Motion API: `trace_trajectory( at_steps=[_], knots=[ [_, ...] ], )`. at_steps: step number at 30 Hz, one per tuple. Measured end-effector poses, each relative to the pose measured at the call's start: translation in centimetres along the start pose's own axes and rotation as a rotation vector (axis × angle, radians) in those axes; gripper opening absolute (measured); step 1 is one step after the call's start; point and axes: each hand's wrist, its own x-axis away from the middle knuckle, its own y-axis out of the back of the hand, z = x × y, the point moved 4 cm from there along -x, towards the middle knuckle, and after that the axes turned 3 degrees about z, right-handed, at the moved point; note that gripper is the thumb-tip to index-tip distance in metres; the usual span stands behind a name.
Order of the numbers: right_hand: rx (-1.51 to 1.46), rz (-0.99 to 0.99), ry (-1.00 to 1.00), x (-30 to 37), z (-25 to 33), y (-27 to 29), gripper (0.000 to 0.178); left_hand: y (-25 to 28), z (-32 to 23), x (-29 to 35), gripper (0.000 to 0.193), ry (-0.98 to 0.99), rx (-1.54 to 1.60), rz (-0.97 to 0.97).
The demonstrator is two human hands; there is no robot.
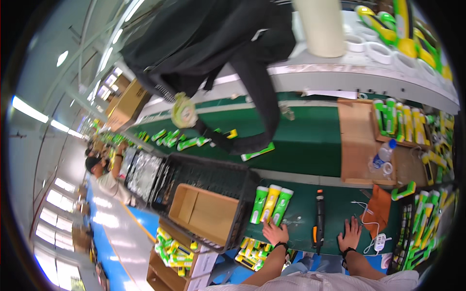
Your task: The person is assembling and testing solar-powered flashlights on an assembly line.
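Observation:
My left hand [275, 234] rests on the green work surface with its fingers spread. Its fingertips reach the near ends of three tube-shaped devices [271, 203], two green and one yellow between them, lying side by side. I cannot tell their exact kind. My right hand [349, 235] lies flat with fingers apart, holding nothing. Between the hands is a black power screwdriver [318, 220] with orange parts, pointing away from me. Beyond my right hand sit a brown pouch [377, 209] and a white power strip [380, 243] with a cable.
A black crate [213, 172] containing an open cardboard box [204, 211] stands left. Boxes of green and yellow devices [174, 252] sit below it. A black bag [218, 39] hangs from the shelf ahead. A bottle [383, 155] stands at right. Another person [109, 179] works far left.

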Motion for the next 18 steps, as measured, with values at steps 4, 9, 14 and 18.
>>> trace_trajectory(
  at_steps=[4,9,14,18],
  knots=[
    [-0.048,-0.007,0.043,0.0,-0.3,-0.4,0.062,0.2,0.2,0.2,0.057,-0.054,0.022,-0.08],
    [-0.08,-0.014,0.046,0.4,-0.6,-0.9,0.063,0.1,1.9,0.0,0.059,0.009,0.197,0.032],
    [-0.094,-0.047,0.04,0.5,-0.9,-0.3,0.063,17.6,-10.4,-6.4,0.022,-0.434,0.897,-0.049],
    [-0.114,-0.056,0.026,0.5,-1.5,-0.9,0.062,33.2,-24.8,-11.1,0.012,-1.129,0.779,-0.315]
  ],
)
